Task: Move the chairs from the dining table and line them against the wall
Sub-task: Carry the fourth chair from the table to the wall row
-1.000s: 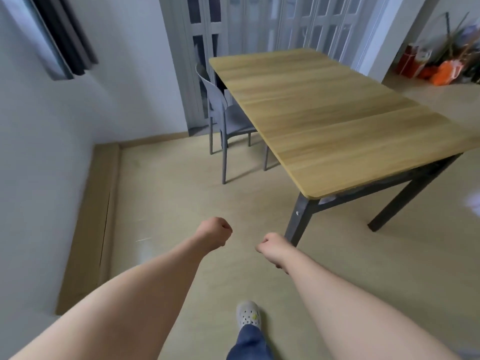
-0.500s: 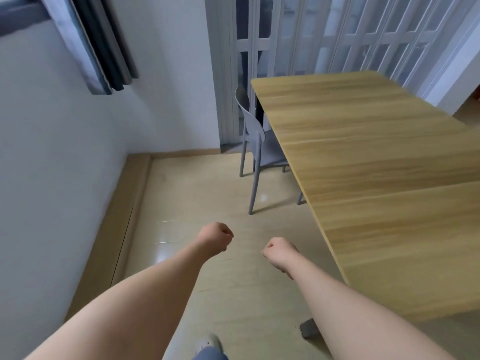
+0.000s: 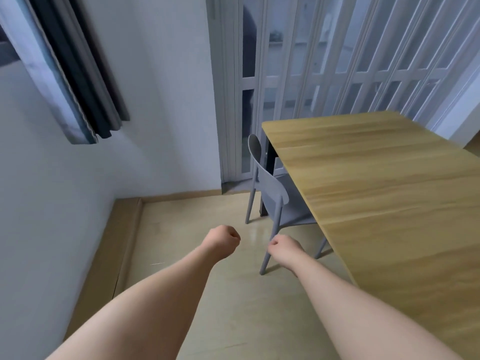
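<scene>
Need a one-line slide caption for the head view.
Both hands, left and right, fisted and empty, reach toward a grey chair tucked under the wooden dining table.

Single view only: head-mounted wide-angle, looking forward and down from standing height. Nothing to cross-check against, no second view. Both forearms enter from the bottom edge; left hand [image 3: 224,239] and right hand [image 3: 285,249] sit low-centre, close to the lens. Camera faces the room corner: white wall [image 3: 46,203] fills the left side, folding door [image 3: 337,74] runs across the top right. Tabletop [image 3: 384,193] takes the right half, running out of the right edge, near. Grey chair [image 3: 272,193] sits mid-frame just beyond the hands. Floor [image 3: 181,229] centre. Straight lines bow towards the edges.
</scene>
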A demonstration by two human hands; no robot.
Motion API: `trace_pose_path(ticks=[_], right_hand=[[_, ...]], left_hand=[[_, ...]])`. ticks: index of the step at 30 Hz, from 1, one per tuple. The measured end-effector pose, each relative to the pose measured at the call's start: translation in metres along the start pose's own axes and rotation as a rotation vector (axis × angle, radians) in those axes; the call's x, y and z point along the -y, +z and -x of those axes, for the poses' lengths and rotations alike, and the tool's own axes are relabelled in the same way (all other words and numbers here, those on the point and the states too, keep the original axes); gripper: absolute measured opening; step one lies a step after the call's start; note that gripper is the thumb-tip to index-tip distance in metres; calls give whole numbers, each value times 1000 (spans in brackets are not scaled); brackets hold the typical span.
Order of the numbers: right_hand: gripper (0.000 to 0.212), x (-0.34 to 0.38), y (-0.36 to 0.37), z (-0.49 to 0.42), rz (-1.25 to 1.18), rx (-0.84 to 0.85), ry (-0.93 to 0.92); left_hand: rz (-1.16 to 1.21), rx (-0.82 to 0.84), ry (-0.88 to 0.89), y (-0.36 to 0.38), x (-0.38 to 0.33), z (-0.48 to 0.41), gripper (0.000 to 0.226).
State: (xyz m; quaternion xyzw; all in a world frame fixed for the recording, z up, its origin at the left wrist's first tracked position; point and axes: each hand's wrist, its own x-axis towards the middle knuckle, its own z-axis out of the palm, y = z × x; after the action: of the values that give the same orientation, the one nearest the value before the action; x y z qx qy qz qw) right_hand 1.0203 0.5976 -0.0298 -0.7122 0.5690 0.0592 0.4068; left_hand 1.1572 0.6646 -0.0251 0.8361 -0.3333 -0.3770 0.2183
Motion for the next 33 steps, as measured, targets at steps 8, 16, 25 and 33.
trace_pose_path(ticks=[8, 16, 25, 33], right_hand=[[20, 47, -46, -109, -13, -111, -17], [24, 99, -113, -241, -46, -253, -109], [32, 138, -107, -320, -149, 50, -19], [17, 146, -71, -342, 11, -142, 153]], left_hand=[[33, 85, 32, -36, -66, -121, 31], [-68, 46, 94, -72, -140, -251, 34], [-798, 151, 419, -93, -167, -354, 59], [-1390, 270, 813, -95, -158, -415, 55]])
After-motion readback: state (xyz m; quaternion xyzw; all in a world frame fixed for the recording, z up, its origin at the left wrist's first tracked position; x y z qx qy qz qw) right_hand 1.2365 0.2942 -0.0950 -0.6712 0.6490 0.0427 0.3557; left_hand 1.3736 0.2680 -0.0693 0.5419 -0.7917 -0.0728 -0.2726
